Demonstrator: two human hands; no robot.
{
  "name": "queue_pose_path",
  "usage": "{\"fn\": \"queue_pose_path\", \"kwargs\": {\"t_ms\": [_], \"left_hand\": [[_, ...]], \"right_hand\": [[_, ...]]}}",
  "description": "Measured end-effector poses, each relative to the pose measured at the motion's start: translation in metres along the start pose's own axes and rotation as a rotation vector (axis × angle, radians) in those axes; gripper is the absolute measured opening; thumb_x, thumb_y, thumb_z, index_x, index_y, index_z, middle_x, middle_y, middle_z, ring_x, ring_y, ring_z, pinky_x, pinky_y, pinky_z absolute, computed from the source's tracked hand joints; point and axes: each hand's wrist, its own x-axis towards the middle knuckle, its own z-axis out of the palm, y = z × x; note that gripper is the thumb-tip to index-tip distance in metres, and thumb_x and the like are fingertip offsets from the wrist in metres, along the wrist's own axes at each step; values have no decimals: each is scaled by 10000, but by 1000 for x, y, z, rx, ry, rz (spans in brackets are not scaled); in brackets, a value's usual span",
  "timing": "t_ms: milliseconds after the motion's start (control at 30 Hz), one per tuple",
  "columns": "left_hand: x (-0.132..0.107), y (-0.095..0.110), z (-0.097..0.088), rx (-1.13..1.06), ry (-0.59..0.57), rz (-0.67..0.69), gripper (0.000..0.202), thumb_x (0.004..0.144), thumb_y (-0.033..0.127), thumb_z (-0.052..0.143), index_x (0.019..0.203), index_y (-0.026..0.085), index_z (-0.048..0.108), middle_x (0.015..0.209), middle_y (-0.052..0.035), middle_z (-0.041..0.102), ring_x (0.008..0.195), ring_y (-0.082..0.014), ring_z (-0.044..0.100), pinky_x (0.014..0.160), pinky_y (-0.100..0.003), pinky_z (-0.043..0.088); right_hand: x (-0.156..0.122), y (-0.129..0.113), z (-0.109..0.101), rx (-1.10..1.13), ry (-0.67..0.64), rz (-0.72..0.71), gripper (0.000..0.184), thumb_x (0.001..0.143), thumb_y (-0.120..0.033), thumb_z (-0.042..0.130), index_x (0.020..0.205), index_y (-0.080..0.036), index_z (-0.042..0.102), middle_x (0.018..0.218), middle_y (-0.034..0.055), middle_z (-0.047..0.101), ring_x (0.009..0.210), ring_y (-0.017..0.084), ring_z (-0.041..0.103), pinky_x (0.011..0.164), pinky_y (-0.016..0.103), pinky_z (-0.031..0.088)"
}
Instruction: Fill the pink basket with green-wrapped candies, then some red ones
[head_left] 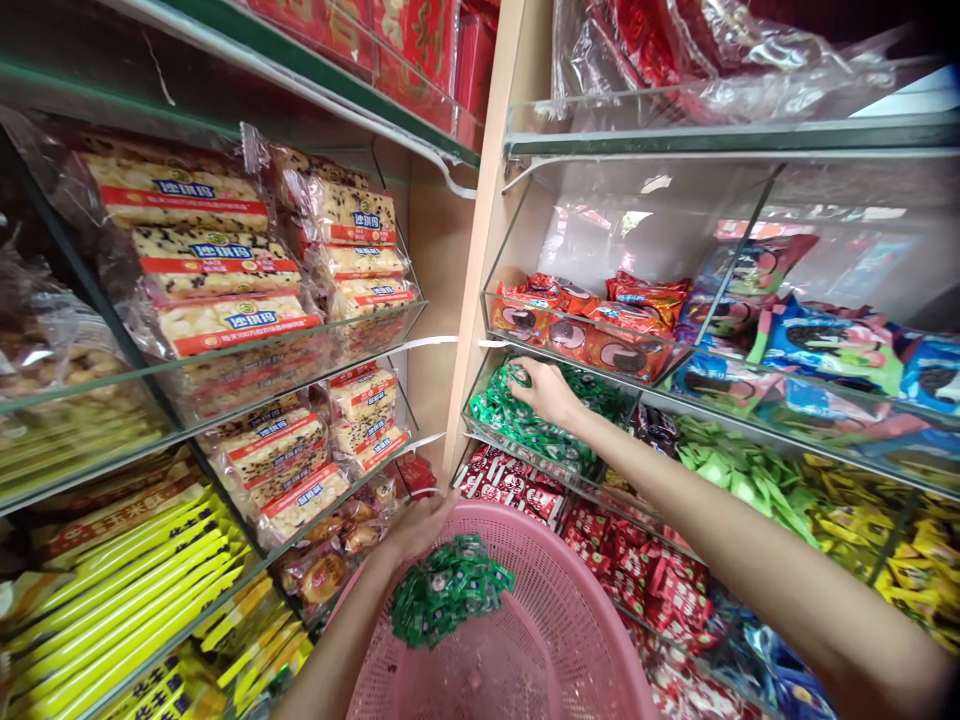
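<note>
My right hand (546, 390) reaches into a clear bin of small green-wrapped candies (525, 425) on the right-hand shelving, its fingers curled down onto the pile. My left hand (420, 525) grips the far rim of a pink perforated plastic basket (555, 610) held below the shelves. A heap of the same green candies (446, 590) lies inside the basket just under that hand.
Clear bins (600, 335) above and beside hold red, blue, green and yellow wrapped sweets. Red packets (517, 485) fill the bin below. On the left, glass shelves (225, 350) carry bagged nougat bars and yellow packs. A pale wooden post (480, 240) divides both sides.
</note>
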Motion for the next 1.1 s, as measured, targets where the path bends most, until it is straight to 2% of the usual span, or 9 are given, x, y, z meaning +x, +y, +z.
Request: {"fn": "queue_pose_path", "kwargs": {"t_ms": [167,300,400,533,700,800,900,1000,1100], "left_hand": [[-2,12,-3,35,-4,5,609,827,651,246,801,197,652,889,-60,696,877,-238,614,781,-291,417],[-4,21,-5,56,-13,16,605,826,648,243,800,199,648,900,-63,696,882,-241,614,777,-295,415],[-4,22,-5,45,-3,14,584,824,635,264,790,199,651,884,-62,699,871,-247,616,765,-295,418],[-4,19,-5,17,16,-1,562,821,625,290,771,198,653,869,-59,703,877,-243,615,778,-291,417],[-3,15,-4,12,25,-17,556,823,627,291,775,201,645,857,-54,700,860,-237,621,763,-289,424],[-3,15,-4,15,29,-12,563,824,628,287,768,199,649,870,-60,699,878,-242,618,778,-296,422],[-2,18,-3,19,28,-6,564,825,627,290,763,196,649,889,-66,699,893,-247,615,784,-297,421],[-2,21,-4,24,12,-2,570,824,632,289,755,192,644,881,-66,700,887,-247,614,775,-292,421],[-3,22,-4,25,9,-3,582,822,641,279,760,191,644,857,-61,700,872,-245,613,768,-294,417]], "right_hand": [[-12,12,-27,-57,-270,-104,379,727,-238,566,1079,-101,595,670,-3,559,602,130,470,621,243,369],[-20,22,-25,-101,-423,-80,407,735,-230,554,1117,-93,567,683,11,570,620,144,492,622,250,384],[-24,23,-17,-104,-418,-76,490,741,-201,539,1212,-73,500,868,80,606,780,182,551,722,273,421],[-28,24,-9,-111,-405,-95,634,747,-186,543,1333,-22,365,1126,181,512,1036,236,520,907,326,399],[-30,29,-4,-61,-401,-88,678,762,-155,535,1388,-87,286,1237,180,470,1185,250,451,993,366,350],[-31,32,-4,-11,-331,-96,699,763,-163,563,1389,-103,260,1252,182,488,1151,246,484,960,377,387],[-33,35,-2,-38,-289,-127,577,792,-200,557,1328,-107,365,1202,180,526,1093,252,517,928,385,409],[-37,35,1,-116,-282,-197,457,842,-220,486,1284,-120,428,1138,167,535,1050,251,522,908,395,414],[-41,33,5,-157,-311,-259,480,849,-215,460,1315,-120,394,1081,145,519,1010,237,513,896,381,416]]}}
